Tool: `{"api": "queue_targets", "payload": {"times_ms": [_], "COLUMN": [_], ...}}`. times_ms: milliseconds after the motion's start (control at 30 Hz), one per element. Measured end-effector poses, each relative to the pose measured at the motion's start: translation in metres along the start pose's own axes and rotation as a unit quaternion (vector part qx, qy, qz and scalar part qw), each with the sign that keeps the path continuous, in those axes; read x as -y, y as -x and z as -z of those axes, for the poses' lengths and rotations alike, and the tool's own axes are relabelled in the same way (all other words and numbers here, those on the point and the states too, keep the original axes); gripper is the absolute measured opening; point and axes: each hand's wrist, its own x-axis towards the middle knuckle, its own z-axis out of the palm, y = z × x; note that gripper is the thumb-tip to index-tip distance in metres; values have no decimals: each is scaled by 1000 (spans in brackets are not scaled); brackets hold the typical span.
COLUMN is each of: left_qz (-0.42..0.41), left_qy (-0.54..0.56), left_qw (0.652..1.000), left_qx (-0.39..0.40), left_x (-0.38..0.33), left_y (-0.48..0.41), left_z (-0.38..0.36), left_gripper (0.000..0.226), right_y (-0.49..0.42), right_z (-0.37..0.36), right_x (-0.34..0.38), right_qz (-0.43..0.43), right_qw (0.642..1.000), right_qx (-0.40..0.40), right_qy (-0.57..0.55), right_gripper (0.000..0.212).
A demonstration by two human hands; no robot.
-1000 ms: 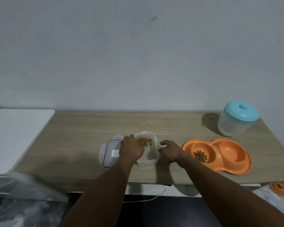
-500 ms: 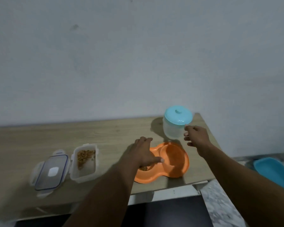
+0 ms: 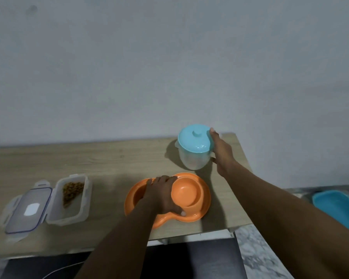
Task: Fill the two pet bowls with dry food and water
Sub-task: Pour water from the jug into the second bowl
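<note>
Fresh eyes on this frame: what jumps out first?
The orange double bowl near the front edge of the table stands out most, with the left hand holding its middle and its right cup looking empty. Behind it, the right hand grips a clear jug with a turquoise lid. To the left sits an open tub of dry food, with a loose lid beside it.

Left hand [image 3: 163,195] and right hand [image 3: 222,154] — both bare (forearms too, to the frame edge).
</note>
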Motion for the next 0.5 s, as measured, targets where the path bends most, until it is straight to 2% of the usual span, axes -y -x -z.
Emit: {"api": "queue_targets", "payload": {"times_ms": [133, 300, 500], "left_qz": [4, 13, 10], "left_qy": [25, 33, 40], "left_qw": [1000, 999, 999], "left_qx": [8, 6, -1], "left_x": [0, -2, -1], "left_y": [0, 0, 0], "left_z": [4, 3, 3], "left_gripper": [127, 128, 127], "right_y": [-10, -17, -12], "right_z": [-7, -4, -1], "right_x": [0, 2, -4], "right_qz": [-15, -15, 9], "right_qw": [1000, 999, 998], "right_qx": [-1, 6, -22], "right_qy": [-10, -39, -53], "right_gripper": [81, 54, 46]}}
